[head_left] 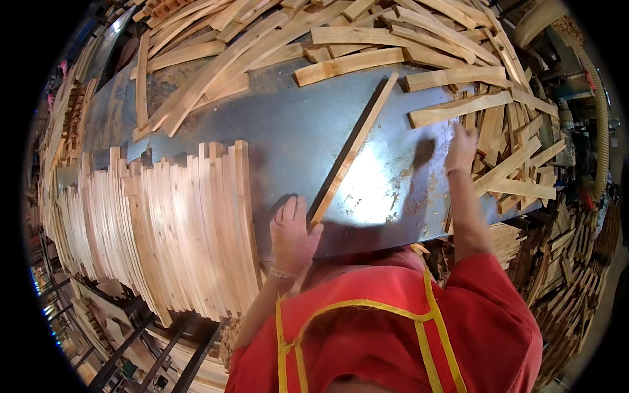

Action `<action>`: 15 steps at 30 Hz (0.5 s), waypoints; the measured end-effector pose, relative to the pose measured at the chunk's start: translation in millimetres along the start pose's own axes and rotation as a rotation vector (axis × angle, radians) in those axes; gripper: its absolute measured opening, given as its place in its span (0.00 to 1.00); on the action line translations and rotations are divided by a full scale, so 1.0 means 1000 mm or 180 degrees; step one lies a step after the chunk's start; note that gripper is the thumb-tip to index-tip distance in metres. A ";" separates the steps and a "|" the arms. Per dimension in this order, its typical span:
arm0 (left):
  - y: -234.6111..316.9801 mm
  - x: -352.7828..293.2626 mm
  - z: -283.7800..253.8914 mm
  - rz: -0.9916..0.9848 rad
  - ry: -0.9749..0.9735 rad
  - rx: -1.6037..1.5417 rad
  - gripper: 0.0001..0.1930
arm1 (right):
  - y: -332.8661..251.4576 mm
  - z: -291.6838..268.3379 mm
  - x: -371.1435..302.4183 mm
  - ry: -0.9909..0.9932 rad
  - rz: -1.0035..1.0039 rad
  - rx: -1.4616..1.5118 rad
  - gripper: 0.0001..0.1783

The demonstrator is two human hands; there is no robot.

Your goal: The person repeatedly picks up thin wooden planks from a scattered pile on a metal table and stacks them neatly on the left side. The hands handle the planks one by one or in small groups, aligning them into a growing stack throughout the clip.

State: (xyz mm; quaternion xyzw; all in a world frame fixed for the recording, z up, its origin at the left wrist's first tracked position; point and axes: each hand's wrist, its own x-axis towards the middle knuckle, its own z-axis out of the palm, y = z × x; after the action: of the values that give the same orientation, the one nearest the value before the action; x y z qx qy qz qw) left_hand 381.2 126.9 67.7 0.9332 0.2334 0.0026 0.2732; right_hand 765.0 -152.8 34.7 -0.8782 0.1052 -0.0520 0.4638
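A gloved left hand (293, 241), mine, is at the table's near edge with its fingers stretched out and its thumb apart. The near end of a narrow wooden strip (356, 152) lies in the gap between thumb and fingers, and the thumb touches it. That strip slants away across the metal tabletop (288, 141). Off to the right, my right hand (462, 149) reaches toward the loose pile, close below a pale wooden board (462, 109). Its fingers are blurred, so whether they grip anything is unclear.
Strips laid side by side form a row (190, 226) on the left. Loose wooden pieces (357, 64) heap along the far side, and more lie crosswise (517, 187) at the right. Beyond them hangs a ribbed hose (599, 124). Dark metal bars (164, 354) run below the left side.
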 end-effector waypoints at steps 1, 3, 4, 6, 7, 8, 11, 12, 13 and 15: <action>0.012 0.013 -0.002 0.0037 -0.0055 0.0227 0.39 | 0.032 -0.008 0.047 0.0245 -0.0541 -0.1053 0.27; 0.033 0.034 -0.002 -0.0252 -0.0662 0.0404 0.37 | 0.046 0.007 0.094 0.0342 -0.0112 -0.0623 0.21; 0.036 0.039 0.000 -0.0466 -0.0955 0.0492 0.36 | 0.018 0.023 0.100 0.0189 0.0877 0.0847 0.17; 0.021 0.037 0.028 -0.0114 -0.0617 0.0386 0.31 | 0.006 0.045 0.106 -0.0185 0.1852 0.2357 0.12; 0.012 0.032 0.042 0.0067 -0.0446 0.0335 0.29 | 0.011 0.049 0.110 -0.0408 0.1812 0.2414 0.10; 0.011 0.034 0.031 -0.0532 -0.0821 -0.0497 0.26 | 0.023 0.053 0.116 -0.0619 0.1775 0.2479 0.08; 0.002 0.025 -0.006 -0.1821 -0.1286 -0.2480 0.18 | 0.046 0.066 0.098 -0.1454 0.1206 0.2733 0.07; -0.008 0.011 -0.006 -0.1917 -0.1081 -0.2735 0.16 | 0.047 0.071 0.070 -0.1848 0.1075 0.2854 0.07; -0.018 -0.005 -0.010 -0.1984 -0.0863 -0.2985 0.14 | 0.049 0.072 0.042 -0.2210 0.0930 0.2963 0.06; -0.027 -0.031 -0.023 -0.1986 -0.0430 -0.3735 0.13 | 0.030 0.065 -0.031 -0.2625 0.0890 0.2705 0.10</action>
State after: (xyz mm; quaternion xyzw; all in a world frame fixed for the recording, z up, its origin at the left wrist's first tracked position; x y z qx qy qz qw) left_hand 339.0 145.0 77.6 0.5167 0.4347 -0.0084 0.7375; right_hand 742.7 -109.6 -26.4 -0.5417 0.0013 0.3165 0.7787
